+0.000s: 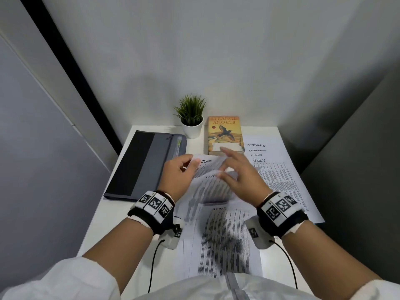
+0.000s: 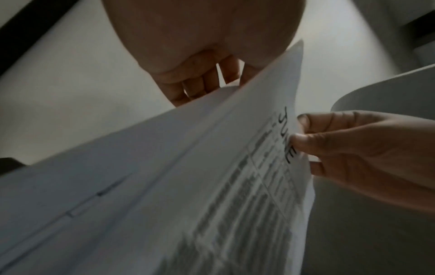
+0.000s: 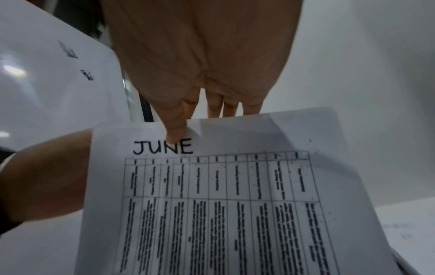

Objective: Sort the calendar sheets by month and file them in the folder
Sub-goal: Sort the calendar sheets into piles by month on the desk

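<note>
**Sorting partly done, nothing filed yet**

At the bottom centre of the head view, the April sheet [image 1: 227, 234] lay flat on the white surface [image 1: 129, 224]. Just above it, in the middle of the frame, both hands held a few sheets lifted off the surface, with the June sheet [image 1: 207, 167] on top. The left hand [image 1: 179, 176] gripped their left edge, thumb on the paper. The right hand [image 1: 242, 176] pinched the top edge of the June sheet beside its title, the other fingers behind the paper.

To the right, a fanned pile [image 1: 277, 167] showed July, August, September and October, so these months seemed already in order. At the left, the grey folder [image 1: 147, 165] lay shut. I judged that the remaining months and all the filing were still to do.
</note>
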